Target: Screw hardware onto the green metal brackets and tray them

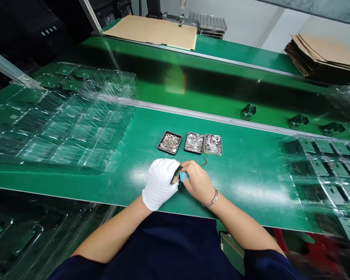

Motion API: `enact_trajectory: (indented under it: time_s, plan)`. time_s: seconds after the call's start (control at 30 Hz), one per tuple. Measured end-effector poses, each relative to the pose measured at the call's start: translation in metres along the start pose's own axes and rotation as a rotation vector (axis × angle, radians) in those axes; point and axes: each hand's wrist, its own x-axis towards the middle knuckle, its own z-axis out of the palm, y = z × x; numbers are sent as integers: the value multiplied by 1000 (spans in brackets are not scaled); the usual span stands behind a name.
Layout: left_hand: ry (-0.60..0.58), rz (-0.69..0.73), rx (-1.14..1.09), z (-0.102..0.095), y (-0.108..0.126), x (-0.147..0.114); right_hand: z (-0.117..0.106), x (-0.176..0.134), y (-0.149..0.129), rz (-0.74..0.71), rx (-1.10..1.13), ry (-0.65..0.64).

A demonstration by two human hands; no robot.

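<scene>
My left hand (161,179), in a white glove, is closed around a small dark green part (176,173). My right hand (197,179) is bare, with a silver bracelet at the wrist. Its fingers pinch at the same part from the right, and something light blue (184,176) shows at its thumb. The fingers partly cover the part, so its full shape is hidden. Just beyond the right knuckles a small L-shaped hex key (204,161) lies on the table. Past the hands sit a black dish (159,147) and two shallow dishes (203,144) side by side, all filled with tiny metal pieces.
Clear plastic compartment trays (105,163) stand at the left; another tray (294,190) at the right holds flat metal-looking parts. A metal rail (192,115) crosses the green table (251,202). Several small dark parts (247,111) are beyond it. Cardboard sheets (329,48) are stacked at the back right.
</scene>
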Motion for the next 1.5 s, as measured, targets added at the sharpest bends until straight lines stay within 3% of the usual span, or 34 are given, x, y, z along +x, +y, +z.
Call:
enact_trajectory:
  time_s: [0.27,0.4,0.53,0.67,0.73,0.83,0.93,1.07,1.17,1.33,1.43,1.5]
  plan:
    - [-28,-22,-65,-11,-6,-2,-9,8,-8,26,231,-17]
    - [-1,-61,-19,1,2,-10,2,1,-5,37,99,16]
    - [17,-150,-63,16,8,-15,8,-1,0,92,-60,-40]
    - [-23,-205,-228,18,0,-20,-14,15,15,130,70,-94]
    - [-51,-233,-276,16,-7,-24,-32,30,30,178,3,-110]
    - [-100,-291,-321,14,-16,-30,-49,57,58,278,-313,-269]
    - [-129,-328,-394,11,-20,-35,-49,77,74,234,-595,-516]
    - [-110,-349,-492,5,-24,-40,-37,83,74,203,-731,-614]
    - [-82,-395,-520,-2,-31,-42,-35,79,75,207,-714,-562]
    - [11,-380,-462,-13,-40,-37,-41,66,82,228,-584,-271]
    - [48,-347,-457,-22,-36,-26,-41,55,69,195,-296,-86]
    - [10,-325,-488,-28,-28,-16,-37,47,49,111,-26,-17]
